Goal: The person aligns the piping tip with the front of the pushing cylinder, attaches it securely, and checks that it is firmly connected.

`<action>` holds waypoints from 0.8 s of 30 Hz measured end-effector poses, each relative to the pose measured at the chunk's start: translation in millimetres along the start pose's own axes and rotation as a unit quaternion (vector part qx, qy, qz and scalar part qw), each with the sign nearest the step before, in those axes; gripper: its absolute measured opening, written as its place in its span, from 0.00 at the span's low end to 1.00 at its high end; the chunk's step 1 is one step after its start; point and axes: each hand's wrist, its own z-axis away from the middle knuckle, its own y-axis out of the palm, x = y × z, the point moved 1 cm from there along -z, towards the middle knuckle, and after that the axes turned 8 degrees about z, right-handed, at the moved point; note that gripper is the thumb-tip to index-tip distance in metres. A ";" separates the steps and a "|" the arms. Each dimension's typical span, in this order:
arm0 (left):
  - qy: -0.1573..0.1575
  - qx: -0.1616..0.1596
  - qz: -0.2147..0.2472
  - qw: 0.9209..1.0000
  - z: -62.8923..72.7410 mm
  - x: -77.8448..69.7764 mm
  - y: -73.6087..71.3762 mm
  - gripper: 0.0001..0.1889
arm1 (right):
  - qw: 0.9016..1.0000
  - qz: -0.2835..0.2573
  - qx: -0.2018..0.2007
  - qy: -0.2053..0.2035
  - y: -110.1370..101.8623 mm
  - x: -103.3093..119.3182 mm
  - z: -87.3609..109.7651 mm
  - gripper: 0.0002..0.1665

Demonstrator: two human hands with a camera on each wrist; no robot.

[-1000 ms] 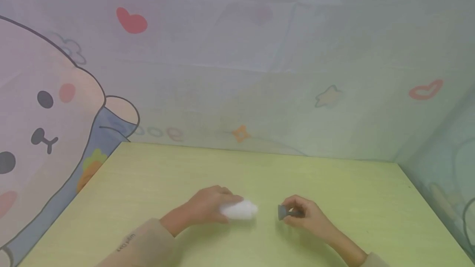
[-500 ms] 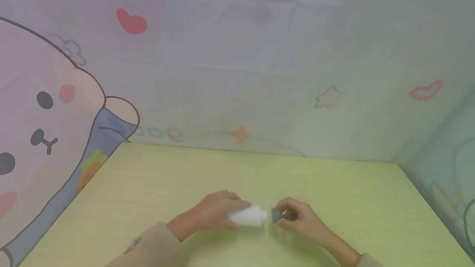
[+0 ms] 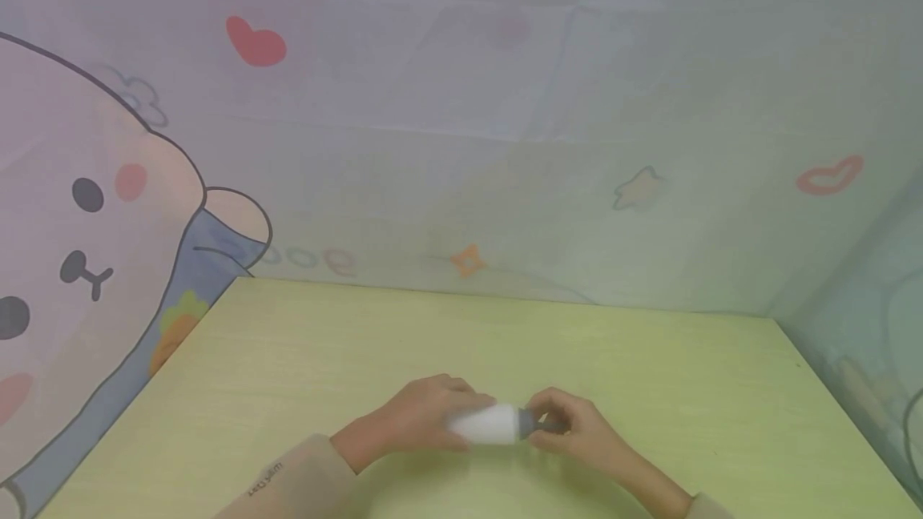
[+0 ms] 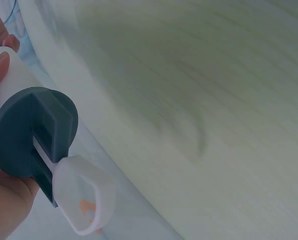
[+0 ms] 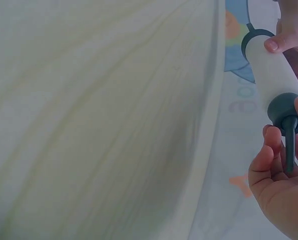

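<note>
My left hand [image 3: 425, 416] grips the white barrel [image 3: 485, 424] of a syringe-like dispenser, held sideways over the table. On its rear end, the left wrist view shows a dark teal flange [image 4: 18, 130] and a white ring handle [image 4: 106, 200]. My right hand [image 3: 577, 427] pinches a dark teal nozzle cap [image 3: 526, 424] between thumb and fingertips. In the right wrist view, the cap sits against the barrel's front end and its slim spout [image 5: 290, 145] points into the right palm. Part of the barrel is hidden behind my left fingers.
The pale yellow-green table [image 3: 433, 335] spreads under both hands, its far edge against a cloth backdrop [image 3: 461, 102] with hearts and stars. A large cartoon animal [image 3: 94, 239] is printed at the left. A dark cable [image 3: 910, 439] shows at the far right edge.
My left hand has moved right with the barrel, and my right hand has moved left with the nozzle cap. The gap between the two parts has closed.
</note>
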 end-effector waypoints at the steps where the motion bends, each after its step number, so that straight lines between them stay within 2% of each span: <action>1: 0.001 -0.001 -0.001 1.000 0.1 -0.6 -0.2 0.27 | 1.000 -0.001 0.001 0.000 0.3 0.1 0.0 0.17; 14: -0.004 0.003 -0.003 1.000 0.8 -2.9 -1.5 0.27 | 1.000 -0.007 0.002 0.020 3.3 2.7 -1.0 0.16; 24: 0.001 0.001 -0.016 1.000 1.3 -2.4 -1.2 0.28 | 0.999 0.013 0.017 -0.025 4.1 -0.6 -1.8 0.22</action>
